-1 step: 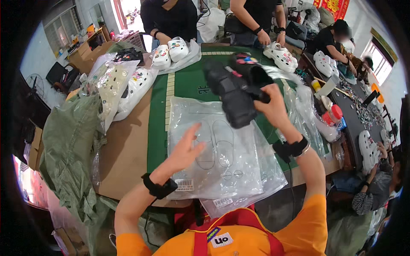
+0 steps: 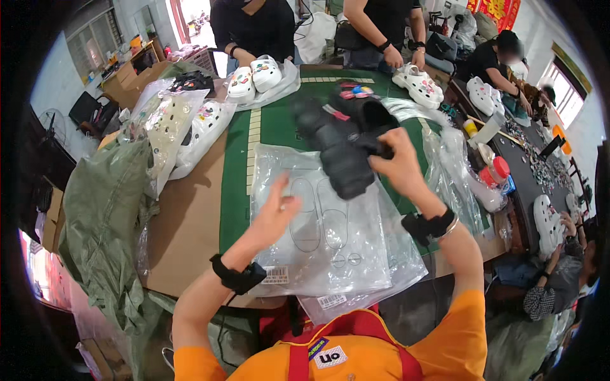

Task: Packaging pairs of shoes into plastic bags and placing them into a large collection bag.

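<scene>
A pair of black foam clogs [image 2: 343, 143] decorated with small coloured charms is held up over the middle of the table, its long axis slanting from the far left down toward the near right. The right hand [image 2: 397, 162] is clenched around the near end of the pair, at the heel straps, so the clogs extend away from that hand toward the far left. Directly below them, at the near edge of the table, lies a stack of clear flat plastic bags [image 2: 324, 247] with printed shoe outlines and barcode stickers. The left hand [image 2: 276, 213] hovers over the top bag, fingers spread and loose, gripping nothing; whether it touches the film cannot be told. It is the nearer hand to the bags, and the clogs lie just to its right and farther off.

The table [image 2: 190, 222] is brown cardboard on its left part and green mat toward the middle. At the far edge sit white charm-studded clogs [image 2: 254, 75] on plastic wrap, with more bagged white clogs [image 2: 184, 127] along the left edge beside a green woven sack [image 2: 105, 216]. Another person's hands [image 2: 403, 58] rest at a white clog in the far right corner.
</scene>
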Motion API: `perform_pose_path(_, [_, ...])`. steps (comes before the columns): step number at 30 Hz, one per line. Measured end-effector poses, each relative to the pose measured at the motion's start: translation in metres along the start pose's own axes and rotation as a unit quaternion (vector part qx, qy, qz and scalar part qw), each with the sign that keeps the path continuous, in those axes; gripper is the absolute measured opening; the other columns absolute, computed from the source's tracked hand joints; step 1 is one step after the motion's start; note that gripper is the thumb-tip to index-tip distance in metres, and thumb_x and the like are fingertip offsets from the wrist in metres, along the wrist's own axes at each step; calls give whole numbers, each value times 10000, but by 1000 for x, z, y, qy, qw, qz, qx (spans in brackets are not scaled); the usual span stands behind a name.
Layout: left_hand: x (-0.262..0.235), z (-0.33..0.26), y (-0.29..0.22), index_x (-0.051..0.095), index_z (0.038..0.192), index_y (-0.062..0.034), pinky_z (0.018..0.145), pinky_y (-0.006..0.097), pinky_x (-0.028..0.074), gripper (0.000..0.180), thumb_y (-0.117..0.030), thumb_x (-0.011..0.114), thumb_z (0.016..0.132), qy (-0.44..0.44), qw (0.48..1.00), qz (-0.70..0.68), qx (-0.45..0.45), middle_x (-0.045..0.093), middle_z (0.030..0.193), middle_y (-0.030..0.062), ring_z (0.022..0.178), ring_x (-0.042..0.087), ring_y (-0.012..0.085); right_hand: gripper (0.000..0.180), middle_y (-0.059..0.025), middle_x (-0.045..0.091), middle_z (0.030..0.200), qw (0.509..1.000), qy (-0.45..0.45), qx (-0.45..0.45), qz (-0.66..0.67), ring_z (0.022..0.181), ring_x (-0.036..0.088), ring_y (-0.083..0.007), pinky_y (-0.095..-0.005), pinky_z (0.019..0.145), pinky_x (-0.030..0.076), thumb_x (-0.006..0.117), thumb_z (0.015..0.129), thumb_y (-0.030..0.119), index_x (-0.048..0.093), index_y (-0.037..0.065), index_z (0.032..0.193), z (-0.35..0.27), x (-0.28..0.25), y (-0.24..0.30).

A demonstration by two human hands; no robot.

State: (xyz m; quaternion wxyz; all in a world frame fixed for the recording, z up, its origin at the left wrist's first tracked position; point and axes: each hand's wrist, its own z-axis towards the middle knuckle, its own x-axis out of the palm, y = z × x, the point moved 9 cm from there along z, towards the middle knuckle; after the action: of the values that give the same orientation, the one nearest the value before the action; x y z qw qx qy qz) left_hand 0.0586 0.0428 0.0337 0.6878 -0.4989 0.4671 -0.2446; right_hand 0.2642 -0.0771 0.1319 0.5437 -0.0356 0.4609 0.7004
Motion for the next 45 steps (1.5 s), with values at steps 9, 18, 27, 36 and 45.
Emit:
perform_pose_path(9, [-55,-24,83,36,1371,-61,830,389,469,919,-207,688,740,-192,893,-369,-169,447,1179,192,1032,518,249,375,-140,459,1079,967,242,5,85,841,535,-290,-366,729,458,689,691,153,548,59,1026,-71,108,76])
perform_pose_path(18, [-89,-53,132,83,1383,-43,934,362,401,897,-389,635,767,-232,877,-393,-154,359,1293,201,1129,454,270,440,-139,470,1143,920,365,106,96,823,588,-225,-314,730,476,635,768,112,452,54,1164,-90,100,45])
perform_pose_path(27, [-105,-28,105,324,1306,-40,808,368,406,597,-62,574,765,-270,914,-249,-171,495,1093,123,849,485,221,437,-168,481,1105,939,341,28,27,1006,505,-342,-365,835,427,645,737,123,447,0,1108,-97,113,47])
perform_pose_path(36, [-63,-42,-6,590,1039,-110,770,376,423,286,-243,603,786,-116,936,327,56,617,896,60,875,542,269,433,-173,470,1136,942,325,-79,19,1063,464,-347,-377,882,399,643,734,129,451,-3,1100,-110,113,52])
perform_pose_path(45, [-59,-61,6,344,1297,-166,721,435,446,702,-236,699,695,-72,872,476,-91,591,923,134,871,562,326,336,-153,514,1070,951,297,-82,29,933,534,-333,-371,761,453,621,759,123,484,21,1049,-108,105,50])
